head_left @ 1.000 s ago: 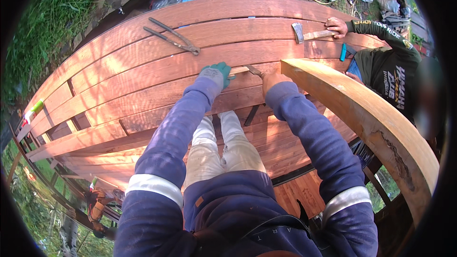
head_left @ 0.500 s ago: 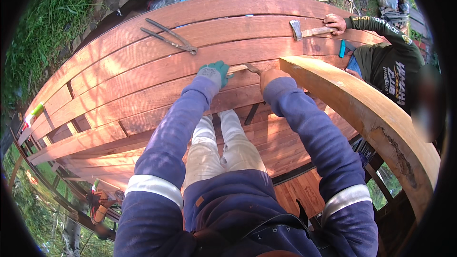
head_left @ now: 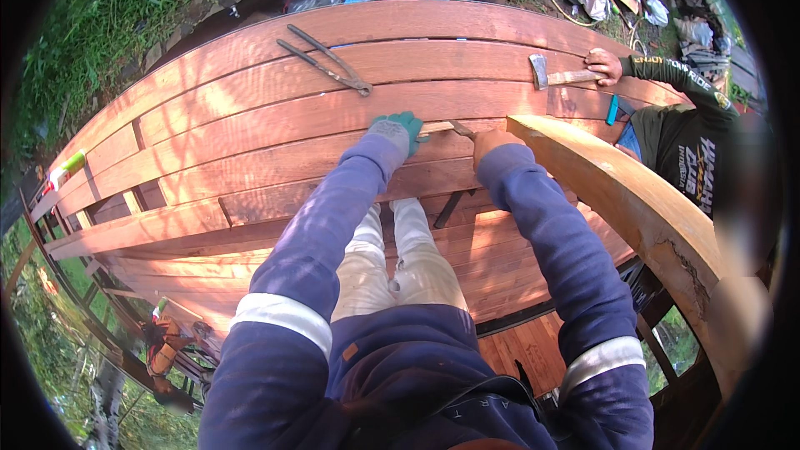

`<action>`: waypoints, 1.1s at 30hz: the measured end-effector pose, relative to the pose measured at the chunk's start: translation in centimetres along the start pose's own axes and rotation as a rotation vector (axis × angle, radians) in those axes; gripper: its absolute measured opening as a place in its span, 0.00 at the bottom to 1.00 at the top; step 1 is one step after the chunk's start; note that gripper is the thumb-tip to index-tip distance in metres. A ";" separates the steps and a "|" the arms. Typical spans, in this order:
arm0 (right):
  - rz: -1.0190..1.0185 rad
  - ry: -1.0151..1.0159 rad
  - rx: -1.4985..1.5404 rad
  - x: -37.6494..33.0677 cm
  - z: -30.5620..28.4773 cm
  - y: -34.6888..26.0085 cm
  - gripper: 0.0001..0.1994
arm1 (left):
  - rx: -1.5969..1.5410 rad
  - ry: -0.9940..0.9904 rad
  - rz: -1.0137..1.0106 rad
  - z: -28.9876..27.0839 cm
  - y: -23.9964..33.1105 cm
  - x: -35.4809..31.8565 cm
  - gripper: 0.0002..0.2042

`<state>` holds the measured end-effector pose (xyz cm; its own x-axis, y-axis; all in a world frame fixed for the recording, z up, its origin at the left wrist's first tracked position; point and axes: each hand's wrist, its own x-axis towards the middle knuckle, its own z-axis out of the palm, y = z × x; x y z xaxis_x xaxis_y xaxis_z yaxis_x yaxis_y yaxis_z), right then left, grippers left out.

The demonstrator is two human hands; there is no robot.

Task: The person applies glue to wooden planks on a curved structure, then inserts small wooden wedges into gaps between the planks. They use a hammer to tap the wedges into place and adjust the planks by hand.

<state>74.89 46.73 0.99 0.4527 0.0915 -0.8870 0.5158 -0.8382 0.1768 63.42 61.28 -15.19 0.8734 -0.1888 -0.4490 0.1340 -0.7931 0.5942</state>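
Outdoors, over curved reddish hull planking point(head_left: 250, 125) edged by grass. Thin wooden stick point(head_left: 435, 127) lying along a plank seam, pinched at its near end by the gloved left hand point(head_left: 400, 129), closed on it. Bare right hand point(head_left: 492, 140) clenched on a small metal tool point(head_left: 461, 128) touching the stick's tip, seemingly working the seam. Further off: long tongs point(head_left: 329, 62); a co-worker's hand point(head_left: 602, 65) gripping a hammer point(head_left: 554, 75); pale curved beam point(head_left: 617, 192) at right.

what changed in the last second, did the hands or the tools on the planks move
Almost nothing. The gloved left hand and bare right hand still work the same small tool at one plank seam, shifted only slightly. The co-worker's hand stays on the hammer, and the tongs lie where they were on the planks.
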 end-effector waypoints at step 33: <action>-0.112 0.054 -0.210 4.2 1.6 0.8 0.15 | -0.116 -0.007 -0.086 0.3 0.3 -0.2 0.14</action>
<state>76.02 45.53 -3.29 0.4193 0.2110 -0.8830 0.7026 -0.6914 0.1685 63.13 60.87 -15.16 0.8533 -0.1276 -0.5056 0.2616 -0.7341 0.6267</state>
